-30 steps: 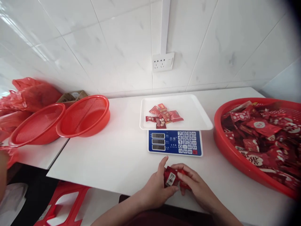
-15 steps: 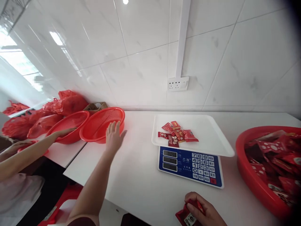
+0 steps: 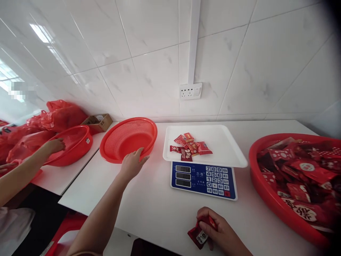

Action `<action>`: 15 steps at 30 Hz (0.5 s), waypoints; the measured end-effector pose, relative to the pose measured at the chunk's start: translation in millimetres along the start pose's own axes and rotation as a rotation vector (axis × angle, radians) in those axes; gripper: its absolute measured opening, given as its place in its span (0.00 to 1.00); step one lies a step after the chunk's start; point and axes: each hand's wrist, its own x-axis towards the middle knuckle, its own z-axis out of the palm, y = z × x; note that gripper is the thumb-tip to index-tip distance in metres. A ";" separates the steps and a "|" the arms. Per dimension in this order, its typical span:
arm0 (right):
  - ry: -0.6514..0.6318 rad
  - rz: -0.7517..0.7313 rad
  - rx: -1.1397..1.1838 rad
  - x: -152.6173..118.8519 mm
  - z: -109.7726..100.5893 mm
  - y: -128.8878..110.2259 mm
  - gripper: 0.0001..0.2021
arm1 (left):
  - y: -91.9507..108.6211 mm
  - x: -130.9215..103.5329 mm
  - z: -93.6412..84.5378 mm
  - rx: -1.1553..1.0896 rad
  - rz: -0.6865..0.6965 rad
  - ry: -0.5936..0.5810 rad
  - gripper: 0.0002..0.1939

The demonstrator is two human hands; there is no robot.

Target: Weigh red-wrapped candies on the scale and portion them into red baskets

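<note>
Near the front edge of the table, my right hand (image 3: pixel 213 229) is closed on red candy packets (image 3: pixel 199 234). My left hand (image 3: pixel 133 161) is at the near right rim of an empty-looking red basket (image 3: pixel 128 140), fingers bent over the rim, thumb apart. Several red packets (image 3: pixel 190 145) lie on the left half of a white tray (image 3: pixel 222 145), which rests on a scale with a blue keypad panel (image 3: pixel 204 181). To the right stands a large red basket (image 3: pixel 262 193) full of red packets.
At the left, another person's hand (image 3: pixel 54 145) reaches into a second red basket (image 3: pixel 80 151). Red plastic bags (image 3: pixel 64 115) and a cardboard box (image 3: pixel 98 122) are behind it. A wall socket (image 3: pixel 190 91) sits above the tray.
The view has turned rightward. The red basket by my left hand has moved right, away from the other basket, and my fingers have gone from spread to bent over its rim.
</note>
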 end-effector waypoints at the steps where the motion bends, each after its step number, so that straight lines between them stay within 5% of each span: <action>1: -0.003 -0.001 -0.006 0.1 -0.5 0.6 0.20 | 4.8 -0.4 -0.8 -0.021 0.012 -0.029 0.29; 8: -0.002 -0.008 -0.012 1.0 -0.4 -1.5 0.20 | 43.3 15.7 -10.2 -0.237 0.292 0.049 0.27; 12: 0.003 -0.002 -0.016 -1.1 1.2 -6.9 0.20 | 79.9 46.0 -22.3 -0.457 0.599 -0.154 0.28; 15: 0.027 -0.016 -0.009 -2.5 2.3 -9.8 0.21 | 106.3 70.4 -19.8 -0.439 0.637 -0.258 0.34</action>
